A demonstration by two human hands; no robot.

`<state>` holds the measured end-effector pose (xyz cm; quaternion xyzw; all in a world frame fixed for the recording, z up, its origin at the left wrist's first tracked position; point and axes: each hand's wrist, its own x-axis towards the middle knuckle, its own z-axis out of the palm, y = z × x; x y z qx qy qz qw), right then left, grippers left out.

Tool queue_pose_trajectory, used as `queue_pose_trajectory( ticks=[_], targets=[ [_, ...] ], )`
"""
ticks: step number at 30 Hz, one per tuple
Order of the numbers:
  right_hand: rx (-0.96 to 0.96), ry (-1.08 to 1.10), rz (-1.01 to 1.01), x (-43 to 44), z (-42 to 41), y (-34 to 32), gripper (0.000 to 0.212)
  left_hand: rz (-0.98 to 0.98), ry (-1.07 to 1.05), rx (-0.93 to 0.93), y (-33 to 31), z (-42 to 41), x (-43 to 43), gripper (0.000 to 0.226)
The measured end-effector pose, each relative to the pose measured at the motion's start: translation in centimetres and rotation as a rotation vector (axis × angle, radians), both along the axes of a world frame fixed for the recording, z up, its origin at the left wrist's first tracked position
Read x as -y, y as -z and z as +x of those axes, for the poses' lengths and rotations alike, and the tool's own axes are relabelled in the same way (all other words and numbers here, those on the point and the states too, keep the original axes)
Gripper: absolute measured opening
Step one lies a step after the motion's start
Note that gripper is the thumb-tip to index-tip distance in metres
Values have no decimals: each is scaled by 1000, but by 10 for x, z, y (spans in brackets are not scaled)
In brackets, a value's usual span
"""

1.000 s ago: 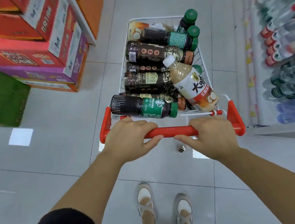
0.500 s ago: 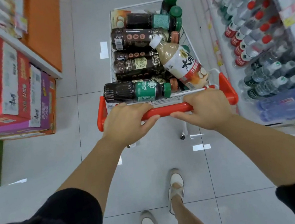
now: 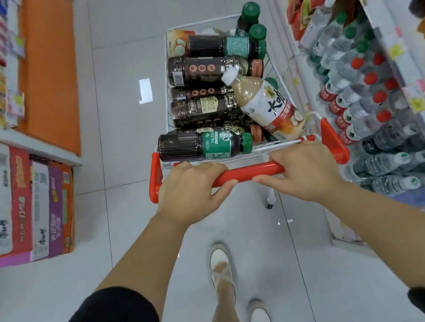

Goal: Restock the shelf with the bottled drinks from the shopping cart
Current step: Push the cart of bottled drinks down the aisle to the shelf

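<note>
A: Head view, the only one we have. The shopping cart (image 3: 216, 21) stands in the aisle ahead of us, the shelf (image 3: 409, 56) of bottled water along its right side. Both hands sit on the red handle (image 3: 248, 173): left hand (image 3: 190, 188) clenched over its left part, right hand (image 3: 308, 172) wrapped over its right part, fingers curled under the bar. Neither hand touches a drink.

B: And the stock?

A: All in the basket, lying on their sides in a heap. Nearest us is the dark coffee bottle (image 3: 203, 144) with a green label and cap; a pale milky bottle (image 3: 266, 106) leans across the pile at the right.

B: Handling, as we judge it?

A: Full, so fairly heavy; rigid plastic, smooth, likely a little slippery. We would grip the body at the label, not the cap. The top ones should come out first, or the pile may roll.

B: Arm pose?

A: Both forearms extended forward, wrists roughly level, symmetric.
</note>
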<state>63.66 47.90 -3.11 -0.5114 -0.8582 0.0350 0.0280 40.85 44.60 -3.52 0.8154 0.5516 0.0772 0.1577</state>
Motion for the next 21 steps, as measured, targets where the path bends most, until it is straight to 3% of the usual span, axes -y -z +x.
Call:
queue_pose_trajectory(
  ticks=[21],
  targets=[
    [10, 50, 2, -269, 19, -7, 52, -48, -6, -8, -6, 21, -276, 35]
  ],
)
